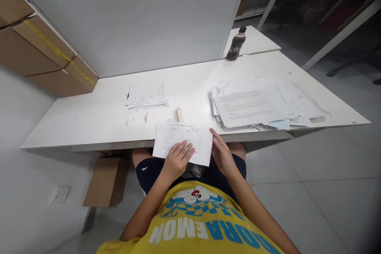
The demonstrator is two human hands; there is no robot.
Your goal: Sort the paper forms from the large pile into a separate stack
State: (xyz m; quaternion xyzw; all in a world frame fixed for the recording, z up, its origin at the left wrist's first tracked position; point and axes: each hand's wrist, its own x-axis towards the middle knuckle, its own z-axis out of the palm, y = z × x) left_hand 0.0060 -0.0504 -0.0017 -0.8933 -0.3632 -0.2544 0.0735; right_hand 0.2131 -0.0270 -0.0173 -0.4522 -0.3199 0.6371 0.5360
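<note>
A printed sheet of white paper [181, 133] lies across the front edge of the desk, its near part reaching out over my lap. My left hand [177, 161] rests flat on the lower middle of this sheet, fingers stretched out. At the right edge of the paper is my right hand [222, 154], its index fingertip at the upper corner and the other fingers curled along the side, partly hidden. Just beyond the sheet lies a small cream-coloured bar-shaped object [179, 114], its near end close to the paper.
On the white desk [104, 115], a thin stack of papers [147, 96] lies to the left and a larger, untidy paper pile [253, 105] to the right. A dark drink bottle [236, 44] stands by the grey partition [133, 16]. Cardboard boxes [44, 47] are at far left.
</note>
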